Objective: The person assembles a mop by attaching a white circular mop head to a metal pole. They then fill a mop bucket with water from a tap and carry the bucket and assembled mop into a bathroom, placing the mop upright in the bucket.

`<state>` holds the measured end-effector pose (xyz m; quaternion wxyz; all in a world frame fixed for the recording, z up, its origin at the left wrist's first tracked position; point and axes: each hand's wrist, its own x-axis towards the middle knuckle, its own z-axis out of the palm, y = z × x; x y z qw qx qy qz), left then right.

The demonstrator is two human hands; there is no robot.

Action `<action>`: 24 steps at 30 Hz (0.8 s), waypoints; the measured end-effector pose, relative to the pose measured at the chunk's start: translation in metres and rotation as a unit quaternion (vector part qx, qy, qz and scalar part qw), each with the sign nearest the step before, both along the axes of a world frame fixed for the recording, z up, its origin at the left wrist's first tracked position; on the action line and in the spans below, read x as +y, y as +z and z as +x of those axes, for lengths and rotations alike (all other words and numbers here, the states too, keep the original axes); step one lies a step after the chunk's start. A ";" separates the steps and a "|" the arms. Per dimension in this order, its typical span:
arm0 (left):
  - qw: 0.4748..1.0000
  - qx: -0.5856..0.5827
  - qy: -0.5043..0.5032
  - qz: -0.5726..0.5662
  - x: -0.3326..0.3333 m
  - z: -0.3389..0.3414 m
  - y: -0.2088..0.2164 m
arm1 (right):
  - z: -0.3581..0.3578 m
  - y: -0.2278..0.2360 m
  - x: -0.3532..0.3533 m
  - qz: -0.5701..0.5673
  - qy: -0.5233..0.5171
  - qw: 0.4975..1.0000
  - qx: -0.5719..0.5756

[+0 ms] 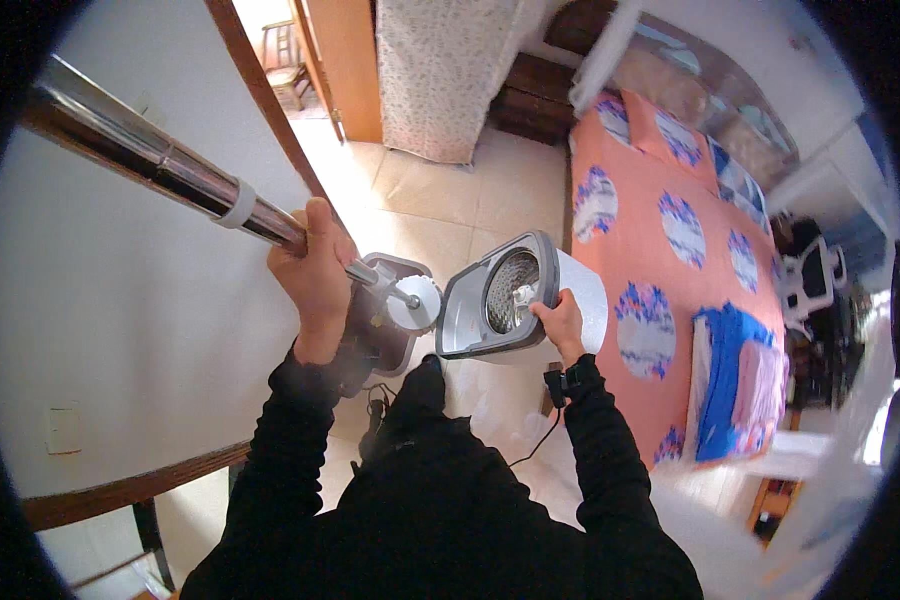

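Note:
My left hand (315, 275) is closed around a chrome mop pole (170, 160), which slants from the upper left down to a round white mop disc (412, 303). No strands show on the disc. My right hand (564, 326) grips the grey rim of a white mop bucket (585, 300), thumb over the edge. The bucket is tilted, and its opening, with a perforated metal spin basket (511, 290), faces up toward me. The mop disc is just left of the bucket's rim. Below the pole stands a brownish-grey bin (398, 352), partly hidden by my left arm and the disc.
A bed with a coral patterned cover (630, 250) stands at the right, with folded blue and pink cloth (735, 380) on it. A white wall (120, 300) is close on the left. Beyond the tiled floor (440, 200) are an open doorway and a patterned curtain (440, 70).

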<state>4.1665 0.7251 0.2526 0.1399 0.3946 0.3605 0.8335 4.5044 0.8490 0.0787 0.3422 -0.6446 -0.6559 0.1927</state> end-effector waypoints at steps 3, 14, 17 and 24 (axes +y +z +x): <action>1.000 -0.005 0.024 -0.013 -0.014 0.026 -0.020 | 0.015 -0.010 0.017 0.024 0.053 0.998 -0.002; 0.992 -0.015 0.126 -0.029 -0.018 0.137 -0.082 | 0.049 -0.045 0.052 0.059 0.258 0.959 -0.099; 0.985 -0.031 0.166 -0.032 -0.037 0.163 -0.085 | 0.051 -0.036 0.055 0.090 0.309 0.939 -0.119; 0.968 -0.063 0.242 0.023 -0.126 0.228 -0.076 | 0.045 0.014 0.016 0.174 0.452 0.860 -0.161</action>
